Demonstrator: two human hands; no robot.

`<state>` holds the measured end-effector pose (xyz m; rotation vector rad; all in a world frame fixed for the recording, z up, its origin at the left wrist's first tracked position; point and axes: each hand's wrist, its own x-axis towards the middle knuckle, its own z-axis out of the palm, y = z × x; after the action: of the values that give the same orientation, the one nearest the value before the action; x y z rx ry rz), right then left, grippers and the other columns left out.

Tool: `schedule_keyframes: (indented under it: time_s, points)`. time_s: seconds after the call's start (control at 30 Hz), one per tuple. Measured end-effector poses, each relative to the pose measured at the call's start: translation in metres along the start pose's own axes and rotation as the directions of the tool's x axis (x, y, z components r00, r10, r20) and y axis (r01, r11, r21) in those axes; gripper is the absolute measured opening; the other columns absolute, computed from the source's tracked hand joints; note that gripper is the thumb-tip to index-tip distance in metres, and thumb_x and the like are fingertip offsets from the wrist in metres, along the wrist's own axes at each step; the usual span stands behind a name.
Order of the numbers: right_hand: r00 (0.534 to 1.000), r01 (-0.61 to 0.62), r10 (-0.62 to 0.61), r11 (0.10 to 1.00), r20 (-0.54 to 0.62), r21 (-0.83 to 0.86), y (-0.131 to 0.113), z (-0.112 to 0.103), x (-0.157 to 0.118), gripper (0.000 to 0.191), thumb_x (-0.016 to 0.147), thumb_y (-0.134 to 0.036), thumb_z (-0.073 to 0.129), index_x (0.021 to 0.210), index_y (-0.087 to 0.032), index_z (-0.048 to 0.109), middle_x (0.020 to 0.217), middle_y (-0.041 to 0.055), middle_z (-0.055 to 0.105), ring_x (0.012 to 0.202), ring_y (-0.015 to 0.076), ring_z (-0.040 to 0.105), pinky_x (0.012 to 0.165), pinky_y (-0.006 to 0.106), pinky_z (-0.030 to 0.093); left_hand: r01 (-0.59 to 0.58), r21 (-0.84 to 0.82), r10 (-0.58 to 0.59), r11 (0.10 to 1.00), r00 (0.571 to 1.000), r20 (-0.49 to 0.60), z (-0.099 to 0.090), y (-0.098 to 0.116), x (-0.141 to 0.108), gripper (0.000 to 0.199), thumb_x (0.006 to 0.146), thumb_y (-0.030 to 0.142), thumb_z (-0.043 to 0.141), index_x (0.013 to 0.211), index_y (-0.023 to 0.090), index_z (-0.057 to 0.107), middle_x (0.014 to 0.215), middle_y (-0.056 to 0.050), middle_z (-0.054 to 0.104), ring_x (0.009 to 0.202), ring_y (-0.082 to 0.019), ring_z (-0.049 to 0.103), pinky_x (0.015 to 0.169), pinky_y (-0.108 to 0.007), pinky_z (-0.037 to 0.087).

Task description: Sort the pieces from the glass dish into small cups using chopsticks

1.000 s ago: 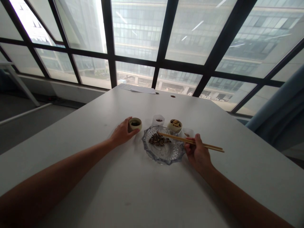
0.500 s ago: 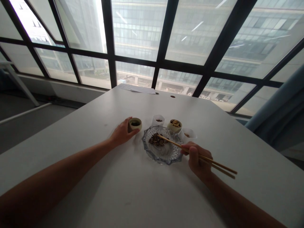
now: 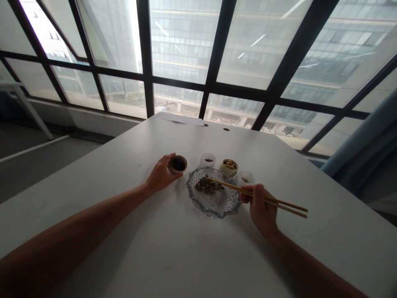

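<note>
Grip, right hand [image 3: 263,209]: closed on two chopsticks [image 3: 228,184], tips at the dark pieces [image 3: 207,186] in the glass dish [image 3: 223,205]; whether a piece is pinched, cannot be told. Grip, left hand [image 3: 159,176]: curled around a round cup [image 3: 170,168], dark contents, mouth tipped slightly towards the viewer, just beside the dish's left edge. Step in hand, as judged: picking among the dark pieces with the chopsticks. Next move calls for light, even pressure at the tips and a steady cup. Counts: chopsticks, two. Glass dish, one, on the counter [image 3: 173,248], its pieces bunched to the left and too crowded to number. Round cups, two: one held, the other round cup [image 3: 228,170] behind the dish, with yellowish pieces. White cups, two: one [image 3: 206,164] behind the dish, with a few dark bits; one [image 3: 252,179] near the right hand, contents unclear. Paper [image 3: 182,119], at the far end, sheets uncounted. Dark round spots on the counter, two, near the paper.
</note>
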<state>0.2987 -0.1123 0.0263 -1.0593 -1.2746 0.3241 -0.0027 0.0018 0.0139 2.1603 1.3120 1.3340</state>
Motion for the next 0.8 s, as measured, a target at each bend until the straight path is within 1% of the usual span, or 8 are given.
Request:
schedule_keyframes:
  time_s: [0.1,0.17,0.27,0.33,0.4,0.53,0.63,0.8]
  points:
    - [0.998,-0.055,0.056,0.998,-0.042,0.033,0.001,0.002,0.002,0.057,0.093,-0.067,0.054,0.075,-0.015,0.07,0.053,0.004,0.062,0.046,0.0162,0.058,0.042,0.026,0.045,-0.003,-0.023,0.003,1.0,1.0,-0.011,-0.001,0.001,0.0,0.068,0.069,0.036,0.076,0.131,0.019,0.053,0.132,-0.013,0.059,0.119,-0.028,0.06,0.098,-0.044,0.054]
    - [0.998,-0.044,0.046,0.998,-0.052,0.038,-0.002,0.002,0.003,0.057,0.093,-0.067,0.054,0.075,-0.016,0.07,0.053,0.0038,0.062,0.045,0.0159,0.057,0.042,0.026,0.045,-0.001,-0.048,0.001,0.999,1.0,-0.007,0.0,0.001,0.0,0.068,0.069,0.037,0.077,0.13,0.019,0.053,0.132,-0.013,0.06,0.119,-0.028,0.06,0.097,-0.044,0.055]
    - [0.999,0.044,-0.044,0.999,-0.032,0.016,-0.013,0.004,0.007,0.053,0.095,-0.064,0.054,0.075,-0.017,0.071,0.054,0.0033,0.063,0.046,0.0155,0.058,0.043,0.026,0.046,-0.003,-0.081,0.003,0.997,1.0,-0.002,0.001,0.0,0.0,0.068,0.069,0.039,0.078,0.129,0.018,0.054,0.131,-0.014,0.06,0.118,-0.028,0.061,0.096,-0.043,0.056]
    - [0.989,0.143,-0.143,0.99,0.026,-0.015,-0.024,0.01,0.011,0.05,0.097,-0.059,0.052,0.077,-0.018,0.072,0.055,0.0029,0.063,0.047,0.0155,0.059,0.044,0.025,0.047,-0.005,-0.097,0.005,0.995,1.0,0.006,0.002,-0.001,0.0,0.067,0.069,0.04,0.078,0.128,0.018,0.054,0.13,-0.014,0.061,0.116,-0.028,0.062,0.096,-0.044,0.056]
    - [0.962,0.25,-0.244,0.968,0.119,-0.036,-0.035,0.021,0.018,0.046,0.101,-0.053,0.05,0.08,-0.019,0.073,0.057,0.0027,0.065,0.047,0.0152,0.059,0.044,0.025,0.048,-0.002,-0.114,0.004,0.993,1.0,0.017,0.003,-0.002,0.0,0.068,0.069,0.04,0.078,0.128,0.018,0.054,0.13,-0.014,0.061,0.114,-0.028,0.063,0.095,-0.045,0.056]
    - [0.869,0.415,-0.386,0.909,0.308,-0.03,-0.047,0.051,0.035,0.038,0.103,-0.043,0.047,0.085,-0.02,0.072,0.064,0.0021,0.068,0.052,0.015,0.062,0.05,0.026,0.049,0.007,-0.136,-0.006,0.991,1.0,0.008,0.003,-0.002,0.001,0.069,0.067,0.04,0.08,0.127,0.017,0.055,0.128,-0.014,0.062,0.112,-0.028,0.064,0.095,-0.045,0.057]
    - [0.807,0.477,-0.419,0.878,0.416,-0.043,-0.046,0.069,0.046,0.036,0.104,-0.039,0.046,0.083,-0.021,0.07,0.067,0.0018,0.067,0.058,0.0152,0.063,0.058,0.027,0.05,0.004,-0.137,-0.004,0.991,1.0,0.001,0.003,-0.002,0.001,0.068,0.067,0.039,0.081,0.126,0.018,0.055,0.127,-0.014,0.063,0.113,-0.028,0.063,0.096,-0.044,0.056]
    - [0.747,0.539,-0.427,0.837,0.51,-0.089,-0.045,0.081,0.052,0.033,0.103,-0.039,0.049,0.083,-0.022,0.068,0.073,0.0024,0.069,0.066,0.016,0.064,0.064,0.027,0.048,-0.043,-0.153,0.041,0.987,0.999,-0.016,0.005,-0.004,0.0,0.067,0.069,0.039,0.08,0.127,0.017,0.055,0.126,-0.014,0.063,0.114,-0.027,0.063,0.096,-0.043,0.056]
